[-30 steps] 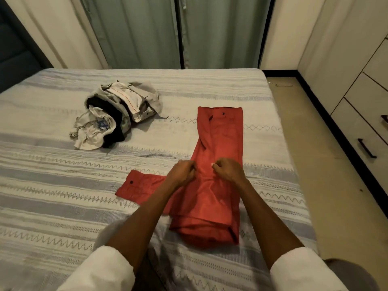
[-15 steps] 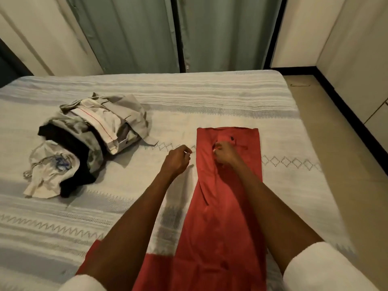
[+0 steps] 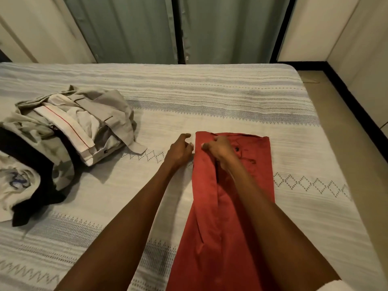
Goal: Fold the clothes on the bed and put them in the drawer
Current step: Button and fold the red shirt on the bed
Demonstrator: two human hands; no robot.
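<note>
Arms reach forward side by side over the bed (image 3: 241, 97), bare to the elbow, a white sleeve (image 3: 365, 285) showing at the right one. The right hand (image 3: 218, 149) lies knuckles up on the red trousers (image 3: 226, 217) near their far end, fingers curled and pinching the cloth beside a dark button (image 3: 237, 149). The left hand (image 3: 181, 151) sits just off the trousers' left edge, fingers loosely curled with thumb raised; whether its fingertips touch the cloth cannot be told. The trousers lie flat on the bedspread, long axis running from the near edge away from the person, the straight far end pointing toward the curtains (image 3: 168, 28). Well to the left sits a heap of clothes (image 3: 63, 139), grey, white and black, unfolded
</note>
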